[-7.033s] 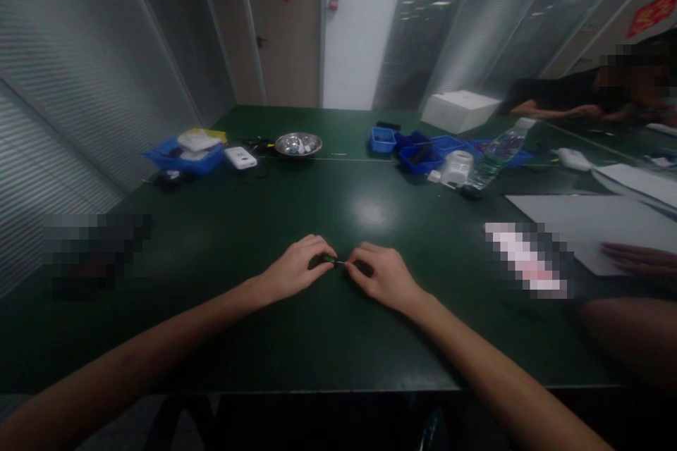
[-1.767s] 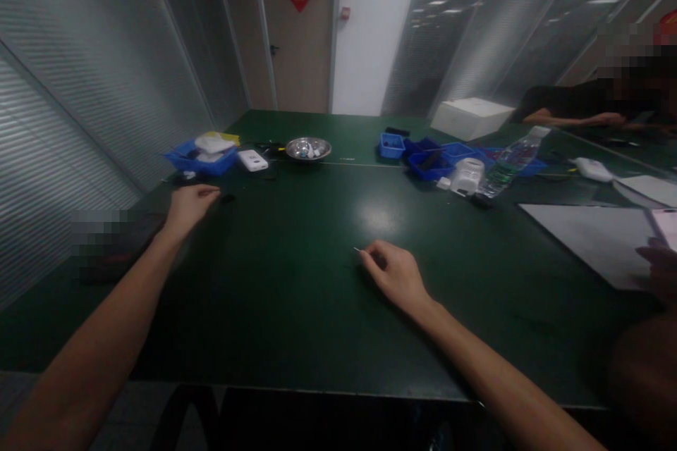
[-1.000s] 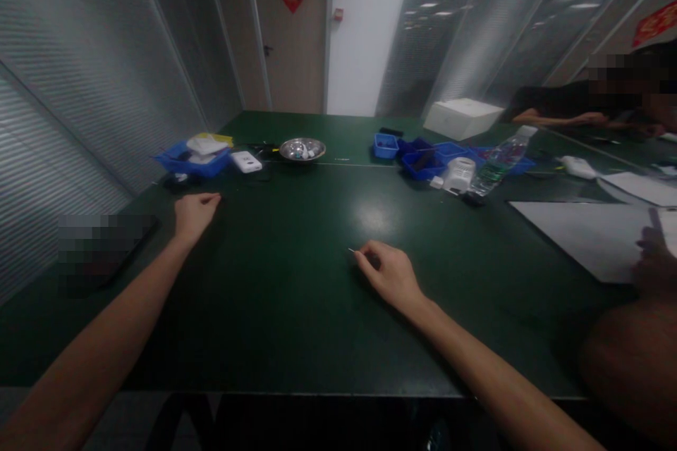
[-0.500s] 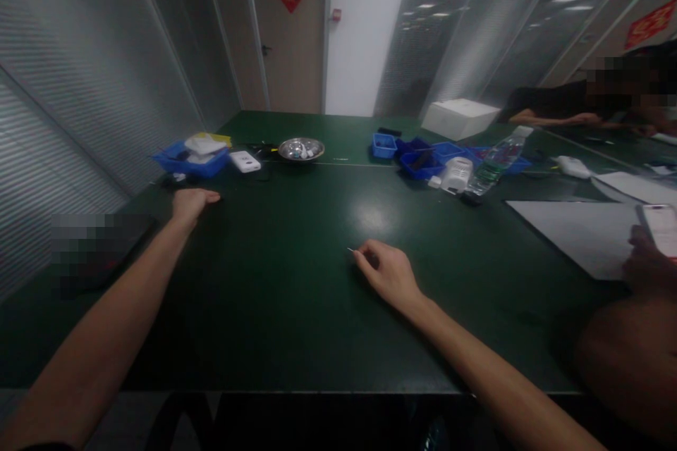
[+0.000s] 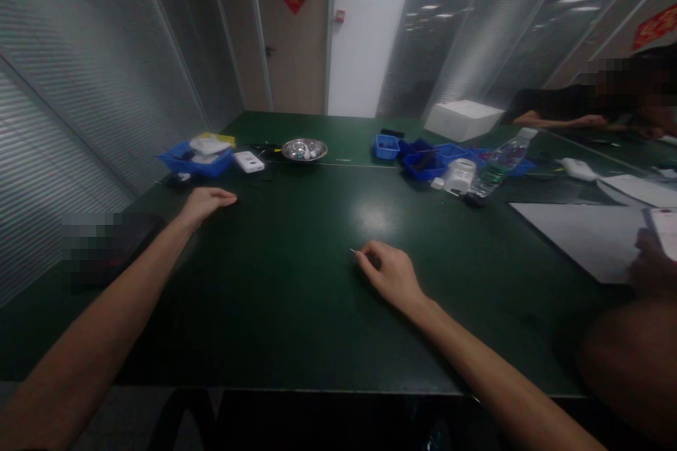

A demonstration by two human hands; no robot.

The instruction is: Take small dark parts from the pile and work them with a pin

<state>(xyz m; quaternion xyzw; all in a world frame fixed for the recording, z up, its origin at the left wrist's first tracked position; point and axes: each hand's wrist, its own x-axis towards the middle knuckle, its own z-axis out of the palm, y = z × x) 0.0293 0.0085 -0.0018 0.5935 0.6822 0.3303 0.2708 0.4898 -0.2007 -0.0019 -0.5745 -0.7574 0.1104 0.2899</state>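
- Pinching a thin pin (image 5: 352,251) at its fingertips, the right hand (image 5: 390,273) rests on the bench (image 5: 296,310), grip clenched.
- Left hand (image 5: 205,201) lies flat, well apart, grip released; blue tray (image 5: 198,168) just beyond it.

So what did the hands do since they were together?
The left hand went to the far left, near the blue tray, and lies flat on the table; the small dark piece no longer shows. The right hand stayed put, still pinching the thin pin.
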